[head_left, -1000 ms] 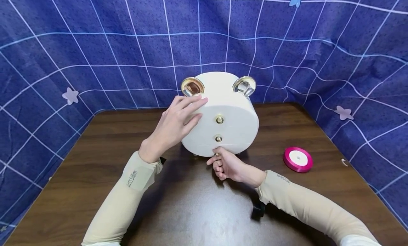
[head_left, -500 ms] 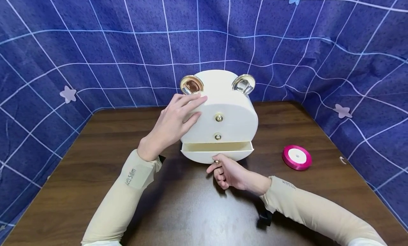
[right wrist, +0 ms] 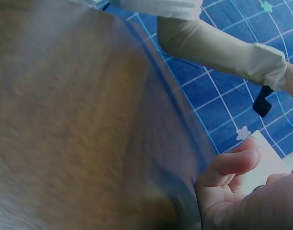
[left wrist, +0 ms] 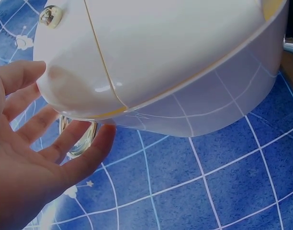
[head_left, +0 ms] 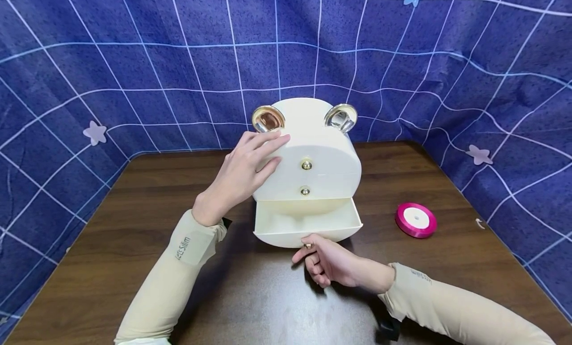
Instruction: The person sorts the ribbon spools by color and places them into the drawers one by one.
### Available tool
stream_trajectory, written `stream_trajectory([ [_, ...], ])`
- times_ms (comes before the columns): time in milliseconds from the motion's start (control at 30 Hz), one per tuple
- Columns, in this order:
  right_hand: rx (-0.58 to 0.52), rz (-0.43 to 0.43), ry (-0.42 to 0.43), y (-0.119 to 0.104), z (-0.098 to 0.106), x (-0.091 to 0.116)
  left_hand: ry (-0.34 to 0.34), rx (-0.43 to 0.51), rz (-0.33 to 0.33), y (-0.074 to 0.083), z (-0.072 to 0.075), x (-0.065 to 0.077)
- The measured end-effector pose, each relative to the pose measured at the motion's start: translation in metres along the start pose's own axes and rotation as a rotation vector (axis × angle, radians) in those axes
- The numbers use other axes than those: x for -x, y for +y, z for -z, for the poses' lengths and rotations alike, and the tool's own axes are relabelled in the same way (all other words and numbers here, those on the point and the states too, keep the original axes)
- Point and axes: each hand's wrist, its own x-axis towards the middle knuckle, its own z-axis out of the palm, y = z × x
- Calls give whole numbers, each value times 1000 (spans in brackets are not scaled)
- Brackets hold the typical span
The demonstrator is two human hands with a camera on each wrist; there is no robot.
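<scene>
A white box with several drawers (head_left: 330, 161) and two shiny gold ears stands on the table. Its bottom drawer (head_left: 277, 221) is pulled well out, and no contents show inside. My right hand (head_left: 337, 263) pinches that drawer's small gold knob (head_left: 308, 245) between thumb and finger. Against the upper left of the box rests my left hand (head_left: 243, 169), its fingers fairly straight. The left wrist view shows those fingers (left wrist: 96, 148) at the box's edge, beside one gold ear (left wrist: 79, 136). In the right wrist view the right hand (right wrist: 232, 182) is partly cut off.
A pink ribbon spool (head_left: 416, 220) lies to the right of the box on the brown wooden table (head_left: 170, 196). Behind and at both sides hangs a blue curtain (head_left: 187, 67) with a grid of white lines and star shapes.
The bottom drawer has slid out toward me from its closed position, with my right hand pulling its knob. My left hand has stayed at the box's upper left.
</scene>
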Motion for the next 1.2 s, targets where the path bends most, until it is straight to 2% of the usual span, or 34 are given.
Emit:
stream_trajectory([
  [500, 75, 28, -48, 14, -7, 23, 9, 2, -4, 0, 2, 0],
  [667, 124, 63, -108, 9, -6, 35, 10, -3, -7, 1, 2, 1],
  [733, 164, 144, -159, 1, -5, 45, 9, -7, -5, 1, 2, 1],
  [800, 211, 261, -199, -13, 0, 57, 10, -8, -2, 1, 2, 2],
  [867, 276, 408, -203, -28, 10, 70, 8, -9, 1, 0, 2, 2],
  [933, 355, 544, -127, -44, 24, 83, 6, -10, 3, 0, 2, 3],
  [1000, 456, 660, 10, -58, 42, 96, 7, -9, 5, 0, 2, 3],
  [1067, 585, 751, 225, -67, 65, 104, 7, -10, 4, 0, 1, 4],
  [1133, 794, 797, 492, -71, 90, 108, 7, -9, 3, 1, 1, 4],
  [1167, 909, 780, 623, -71, 103, 109, 8, -10, 2, 1, 0, 4],
  [1200, 1014, 727, 752, -69, 116, 109, 8, -8, 1, 1, 0, 4],
])
